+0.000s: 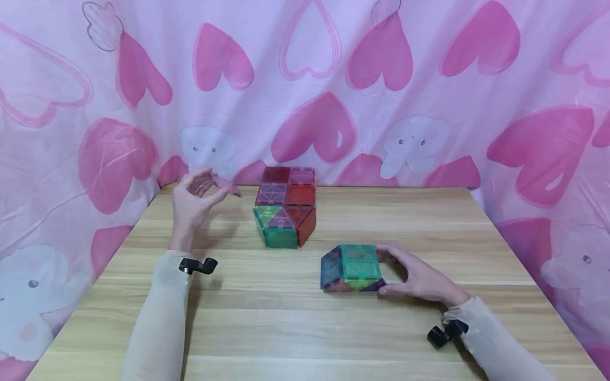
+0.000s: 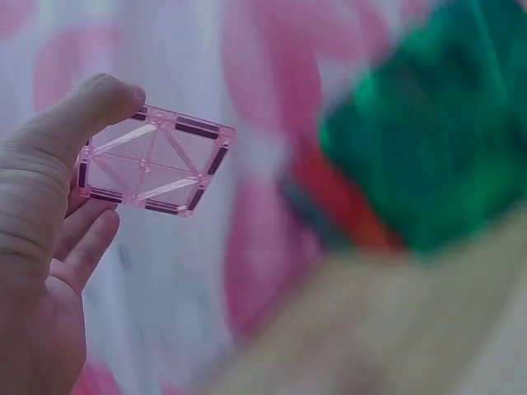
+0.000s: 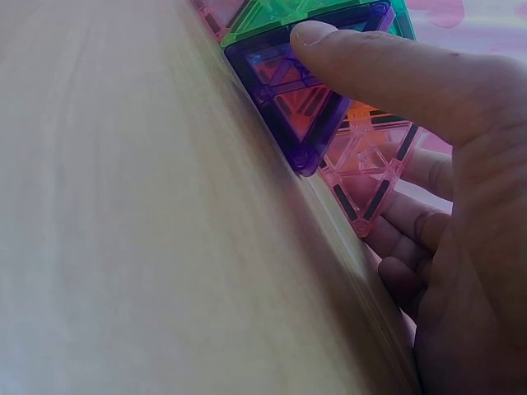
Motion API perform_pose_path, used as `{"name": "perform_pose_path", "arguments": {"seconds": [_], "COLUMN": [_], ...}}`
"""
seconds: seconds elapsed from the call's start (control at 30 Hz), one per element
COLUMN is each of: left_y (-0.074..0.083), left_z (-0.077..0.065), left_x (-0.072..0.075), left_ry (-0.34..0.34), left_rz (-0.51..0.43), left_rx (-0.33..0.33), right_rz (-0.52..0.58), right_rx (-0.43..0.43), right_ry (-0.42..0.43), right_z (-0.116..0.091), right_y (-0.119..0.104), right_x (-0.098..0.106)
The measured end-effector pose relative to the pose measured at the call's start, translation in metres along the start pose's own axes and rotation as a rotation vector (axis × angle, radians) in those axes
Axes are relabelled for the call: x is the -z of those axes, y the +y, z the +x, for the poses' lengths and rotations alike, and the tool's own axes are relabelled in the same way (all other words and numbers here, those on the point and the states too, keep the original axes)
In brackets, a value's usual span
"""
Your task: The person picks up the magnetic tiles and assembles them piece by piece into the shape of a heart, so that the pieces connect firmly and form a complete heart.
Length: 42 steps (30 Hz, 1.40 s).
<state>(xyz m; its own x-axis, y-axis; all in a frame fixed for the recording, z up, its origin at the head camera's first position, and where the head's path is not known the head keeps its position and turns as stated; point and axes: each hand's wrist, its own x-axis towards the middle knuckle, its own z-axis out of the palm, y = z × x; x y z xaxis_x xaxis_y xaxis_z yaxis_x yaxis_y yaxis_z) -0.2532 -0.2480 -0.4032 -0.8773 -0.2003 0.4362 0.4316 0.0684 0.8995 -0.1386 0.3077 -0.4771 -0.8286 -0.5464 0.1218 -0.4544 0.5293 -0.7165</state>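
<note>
Raised over the table's back left, my left hand pinches a clear pink square magnetic tile between thumb and fingers. My right hand grips the right end of a low structure of magnetic tiles, with green and blue tiles on top. Its thumb presses a purple triangle tile at the near side; the fingers reach round the far side, behind a pink triangle tile. Farther back stands a larger structure of magnetic tiles in red, purple and green, to the right of my left hand.
Both structures stand on a wood-grain table. A pink curtain with hearts hangs along the table's back edge and both sides. Each wrist carries a small black camera mount.
</note>
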Motion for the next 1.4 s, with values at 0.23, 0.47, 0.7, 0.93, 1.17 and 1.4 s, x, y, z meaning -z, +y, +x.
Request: {"name": "perform_pose_path", "arguments": {"seconds": [0.23,0.47,0.7,0.93,1.17,1.4], "left_y": [0.073,0.1,0.087,0.059,0.05,0.049], "left_z": [-0.011,-0.058,-0.111,-0.145,-0.159,-0.161], "left_x": [-0.066,-0.154,-0.23,-0.271,-0.276,-0.275], "left_ry": [-0.269,-0.548,-0.696,-0.791,-0.806,-0.827], "left_rz": [-0.165,-0.158,-0.057,0.286,0.602,0.782], "left_rx": [-0.24,-0.282,-0.244,-0.355,-0.394,-0.427], "right_rz": [0.013,0.057,0.069,0.099,0.054,0.057], "right_rx": [0.004,0.019,-0.011,-0.051,-0.052,0.008], "right_ry": [-0.001,0.01,-0.001,-0.012,-0.014,-0.022], "right_z": [-0.001,-0.002,-0.002,0.0,0.0,0.001], "right_y": [-0.001,0.001,0.0,0.0,-0.001,0.001], "right_x": [0.001,0.002,-0.001,-0.001,0.001,0.002]}}
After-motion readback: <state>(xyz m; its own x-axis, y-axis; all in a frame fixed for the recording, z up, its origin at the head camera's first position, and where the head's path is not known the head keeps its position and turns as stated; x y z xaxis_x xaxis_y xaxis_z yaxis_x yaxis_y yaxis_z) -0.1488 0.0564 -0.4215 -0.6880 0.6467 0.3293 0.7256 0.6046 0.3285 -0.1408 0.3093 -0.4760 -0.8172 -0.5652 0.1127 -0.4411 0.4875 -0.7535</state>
